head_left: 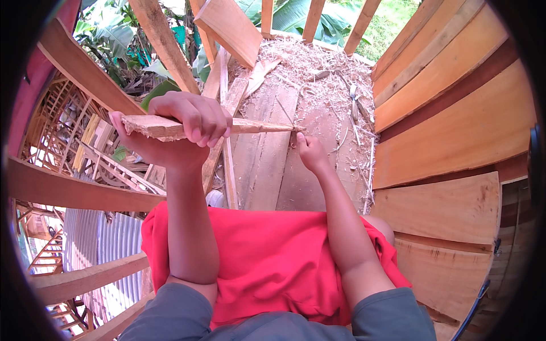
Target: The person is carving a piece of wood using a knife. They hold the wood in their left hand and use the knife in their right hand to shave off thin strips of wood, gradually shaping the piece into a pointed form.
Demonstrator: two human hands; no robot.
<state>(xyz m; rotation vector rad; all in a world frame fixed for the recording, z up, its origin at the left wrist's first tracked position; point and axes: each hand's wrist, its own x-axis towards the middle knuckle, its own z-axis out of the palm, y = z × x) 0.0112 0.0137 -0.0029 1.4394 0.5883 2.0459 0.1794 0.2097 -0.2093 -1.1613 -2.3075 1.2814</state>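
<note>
Out in front of me, my left hand [190,119] is wrapped around the thick, rough end of a long piece of wood [261,126]. The wood runs level to the right and narrows to a carved, thinner end. Just below that thin end, my right hand [311,154] is closed, its thumb up near the tip. What its fingers hold is hidden. A thin dark line [284,110] slants up and left from the tip; I cannot tell whether it is a blade or a sliver. A red cloth [267,244] covers my lap.
Wood shavings [318,71] lie thick over the plank floor [259,165]. Planks [443,119] form a wall at right. Slanted posts and loose boards [230,34] stand ahead and left. A corrugated metal sheet [116,238] shows below the rails at left.
</note>
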